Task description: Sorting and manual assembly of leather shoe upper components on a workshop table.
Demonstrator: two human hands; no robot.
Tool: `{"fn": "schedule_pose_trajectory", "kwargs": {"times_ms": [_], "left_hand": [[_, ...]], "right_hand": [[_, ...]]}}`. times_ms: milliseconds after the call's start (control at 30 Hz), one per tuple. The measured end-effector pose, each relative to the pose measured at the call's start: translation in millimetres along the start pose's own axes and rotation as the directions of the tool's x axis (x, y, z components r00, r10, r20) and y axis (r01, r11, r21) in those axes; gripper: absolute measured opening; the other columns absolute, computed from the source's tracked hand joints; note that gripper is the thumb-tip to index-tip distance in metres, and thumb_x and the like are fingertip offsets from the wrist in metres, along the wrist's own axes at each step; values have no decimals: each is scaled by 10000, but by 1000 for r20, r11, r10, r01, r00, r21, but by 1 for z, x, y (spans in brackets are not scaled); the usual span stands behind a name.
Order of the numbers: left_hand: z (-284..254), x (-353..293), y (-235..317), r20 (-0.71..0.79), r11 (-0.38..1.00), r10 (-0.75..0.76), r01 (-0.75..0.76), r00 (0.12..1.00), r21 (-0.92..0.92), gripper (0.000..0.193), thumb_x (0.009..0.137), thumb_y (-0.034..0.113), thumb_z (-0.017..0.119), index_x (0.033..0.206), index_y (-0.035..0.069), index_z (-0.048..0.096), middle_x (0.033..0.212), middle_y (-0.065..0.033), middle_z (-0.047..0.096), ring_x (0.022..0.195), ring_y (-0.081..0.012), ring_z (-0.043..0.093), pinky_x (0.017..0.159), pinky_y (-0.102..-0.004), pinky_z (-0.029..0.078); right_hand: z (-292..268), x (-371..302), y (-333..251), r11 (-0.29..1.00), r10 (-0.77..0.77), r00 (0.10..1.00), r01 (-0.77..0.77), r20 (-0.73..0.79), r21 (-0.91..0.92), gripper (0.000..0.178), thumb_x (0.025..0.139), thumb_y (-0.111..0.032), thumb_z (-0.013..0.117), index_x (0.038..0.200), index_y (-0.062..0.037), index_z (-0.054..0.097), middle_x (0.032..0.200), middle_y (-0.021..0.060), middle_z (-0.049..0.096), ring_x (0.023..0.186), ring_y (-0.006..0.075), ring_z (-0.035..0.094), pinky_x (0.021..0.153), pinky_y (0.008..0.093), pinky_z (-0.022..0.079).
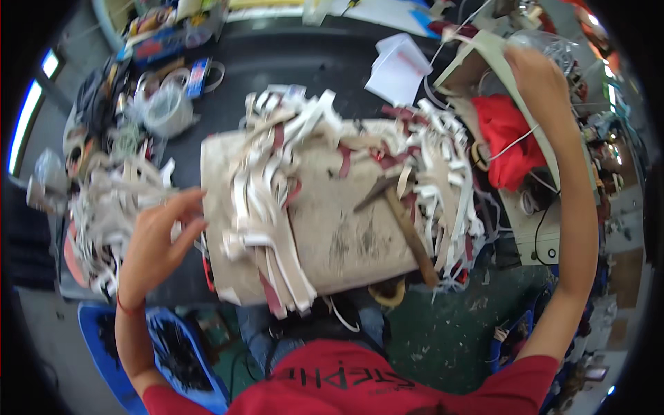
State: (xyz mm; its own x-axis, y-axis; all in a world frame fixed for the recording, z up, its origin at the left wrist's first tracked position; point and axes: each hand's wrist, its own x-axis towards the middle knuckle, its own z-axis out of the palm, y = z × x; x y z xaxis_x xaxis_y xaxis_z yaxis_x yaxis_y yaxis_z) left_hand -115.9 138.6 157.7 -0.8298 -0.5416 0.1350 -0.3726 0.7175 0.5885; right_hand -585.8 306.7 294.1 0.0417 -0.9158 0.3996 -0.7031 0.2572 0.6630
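Observation:
My left hand (160, 232) is beside the left edge of a worn beige board (339, 238), thumb and fingers apart, with nothing visible in it. A pile of white and beige strips (266, 187) lies across the board's left part. More strips (443, 180), some dark red, heap along its right side. A hammer (408, 235) with a wooden handle rests on the board, handle slanting toward me. My right arm stretches far to the right, and my right hand (538, 79) is bent at the top of a cream-coloured housing (501, 62). Its fingertips are hidden.
Another heap of pale strips (121, 200) lies left of the board. Red cloth (508, 138) sits inside the housing, with cords around it. White papers (400, 72) and a wrapped roll (169, 111) lie on the black table (290, 59). Blue bins (104, 346) stand lower left.

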Motion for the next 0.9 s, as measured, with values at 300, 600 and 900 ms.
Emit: {"fn": "schedule_pose_trajectory", "kwargs": {"times_ms": [300,600,900], "left_hand": [[75,-54,33,-277,968,-147,81,949,-237,177,819,66,631,979,-12,634,859,-113,655,730,-177,629,668,-281,480],[133,-77,53,-567,932,-276,70,776,-356,113,789,18,642,901,2,639,809,-98,626,725,-188,615,658,-273,477],[124,-60,41,-459,907,-210,-3,863,-420,135,769,-3,647,903,7,643,833,-96,636,764,-228,612,697,-317,481]], "right_hand": [[-35,-221,-179,783,297,933,-359,202,508,219,828,-143,632,1011,-24,629,1029,147,618,945,298,582,834,365,458],[-86,-114,-365,7,188,891,-423,414,906,453,785,-179,686,1189,-36,537,1013,209,610,916,371,591,799,409,475],[-61,-119,-356,-410,89,804,-509,588,757,357,845,-61,562,1188,28,519,1008,185,649,851,216,664,710,298,522]]}}
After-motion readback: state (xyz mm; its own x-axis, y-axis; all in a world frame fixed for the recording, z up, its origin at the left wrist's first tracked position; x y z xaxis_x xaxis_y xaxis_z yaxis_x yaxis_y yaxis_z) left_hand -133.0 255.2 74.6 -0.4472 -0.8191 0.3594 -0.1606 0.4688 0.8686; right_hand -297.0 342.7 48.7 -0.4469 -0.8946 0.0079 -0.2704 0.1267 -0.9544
